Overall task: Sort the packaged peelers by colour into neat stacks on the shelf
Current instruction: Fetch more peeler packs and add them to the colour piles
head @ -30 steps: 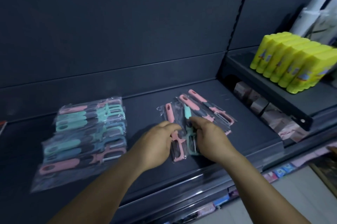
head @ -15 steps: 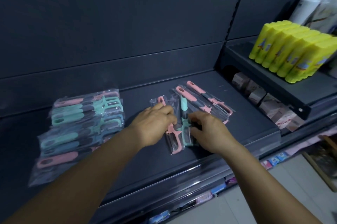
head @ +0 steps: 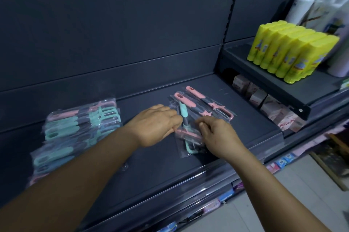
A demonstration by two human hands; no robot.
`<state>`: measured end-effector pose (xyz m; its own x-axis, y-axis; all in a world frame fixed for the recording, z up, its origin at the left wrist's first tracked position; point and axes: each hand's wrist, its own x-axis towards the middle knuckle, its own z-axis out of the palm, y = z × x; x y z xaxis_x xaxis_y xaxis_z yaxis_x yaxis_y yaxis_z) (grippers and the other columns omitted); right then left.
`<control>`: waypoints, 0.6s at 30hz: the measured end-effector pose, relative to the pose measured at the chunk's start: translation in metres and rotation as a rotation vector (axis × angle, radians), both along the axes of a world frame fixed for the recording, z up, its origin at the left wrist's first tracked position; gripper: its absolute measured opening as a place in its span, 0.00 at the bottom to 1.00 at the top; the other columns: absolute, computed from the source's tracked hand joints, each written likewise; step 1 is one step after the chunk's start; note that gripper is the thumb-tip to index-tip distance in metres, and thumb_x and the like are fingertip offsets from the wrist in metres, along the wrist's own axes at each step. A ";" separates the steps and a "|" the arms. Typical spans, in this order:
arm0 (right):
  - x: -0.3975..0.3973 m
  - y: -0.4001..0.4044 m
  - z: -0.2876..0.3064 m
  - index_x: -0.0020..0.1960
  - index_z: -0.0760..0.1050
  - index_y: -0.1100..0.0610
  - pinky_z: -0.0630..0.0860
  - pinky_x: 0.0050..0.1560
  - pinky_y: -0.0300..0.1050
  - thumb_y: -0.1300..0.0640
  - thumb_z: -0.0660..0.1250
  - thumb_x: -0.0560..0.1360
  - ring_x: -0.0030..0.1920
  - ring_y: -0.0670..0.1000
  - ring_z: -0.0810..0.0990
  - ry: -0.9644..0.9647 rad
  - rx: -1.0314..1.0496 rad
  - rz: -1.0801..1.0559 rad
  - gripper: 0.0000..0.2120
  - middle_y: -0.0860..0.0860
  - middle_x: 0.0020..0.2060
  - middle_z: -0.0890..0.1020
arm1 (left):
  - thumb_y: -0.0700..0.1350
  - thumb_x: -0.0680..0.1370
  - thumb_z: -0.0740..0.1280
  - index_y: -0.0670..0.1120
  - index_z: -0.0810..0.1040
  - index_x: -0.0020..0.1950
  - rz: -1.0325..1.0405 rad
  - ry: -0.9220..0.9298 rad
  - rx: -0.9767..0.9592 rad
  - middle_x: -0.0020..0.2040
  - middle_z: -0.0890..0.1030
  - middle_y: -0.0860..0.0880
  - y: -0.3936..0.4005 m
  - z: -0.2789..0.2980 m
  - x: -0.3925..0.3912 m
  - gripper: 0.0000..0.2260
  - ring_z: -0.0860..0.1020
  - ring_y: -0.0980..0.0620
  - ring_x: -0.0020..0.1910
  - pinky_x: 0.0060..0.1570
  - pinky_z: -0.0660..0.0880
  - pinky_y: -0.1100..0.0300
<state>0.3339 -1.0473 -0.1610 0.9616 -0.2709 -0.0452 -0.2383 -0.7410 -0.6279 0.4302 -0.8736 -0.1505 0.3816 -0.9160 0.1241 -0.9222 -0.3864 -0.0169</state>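
Note:
On the dark shelf (head: 151,167), a mixed pile of pink and teal packaged peelers (head: 81,124) lies at the left. In the middle, two pink peelers (head: 200,99) lie side by side in clear bags. In front of them, my left hand (head: 156,126) pinches a pink packaged peeler (head: 188,133) that lies crosswise. My right hand (head: 217,135) grips the bag of a teal peeler (head: 183,112), fingers curled on the plastic. Both hands hide part of these two packs.
A raised shelf at the right carries yellow bottles (head: 289,52) and white bottles (head: 311,5). Small boxes (head: 264,99) sit beneath it. A clear lip (head: 188,180) runs along the shelf's front edge. Dark back panels stand behind.
Both hands slid slightly back toward the two pink peelers. The pink peeler under my left hand turned from lengthwise to crosswise, and the teal one now lies across it.

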 end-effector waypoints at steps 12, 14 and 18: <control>0.000 -0.007 -0.007 0.50 0.79 0.50 0.69 0.38 0.33 0.59 0.64 0.73 0.42 0.46 0.78 0.099 0.075 0.039 0.09 0.46 0.41 0.81 | 0.38 0.80 0.56 0.55 0.60 0.73 0.006 -0.038 0.230 0.73 0.62 0.56 -0.030 -0.012 0.014 0.23 0.64 0.51 0.69 0.66 0.61 0.57; 0.000 -0.005 -0.009 0.52 0.79 0.50 0.70 0.40 0.33 0.61 0.63 0.73 0.45 0.47 0.78 0.081 0.071 0.018 0.11 0.45 0.44 0.81 | 0.40 0.81 0.55 0.56 0.60 0.74 -0.034 -0.063 0.260 0.72 0.63 0.57 -0.035 -0.011 0.016 0.22 0.65 0.51 0.66 0.63 0.63 0.57; 0.002 -0.007 -0.014 0.61 0.76 0.53 0.68 0.63 0.44 0.61 0.60 0.76 0.64 0.54 0.69 -0.025 -0.140 -0.040 0.16 0.50 0.62 0.76 | 0.42 0.80 0.57 0.52 0.70 0.66 -0.084 -0.072 0.193 0.59 0.73 0.54 -0.034 -0.016 0.013 0.15 0.68 0.51 0.57 0.57 0.66 0.58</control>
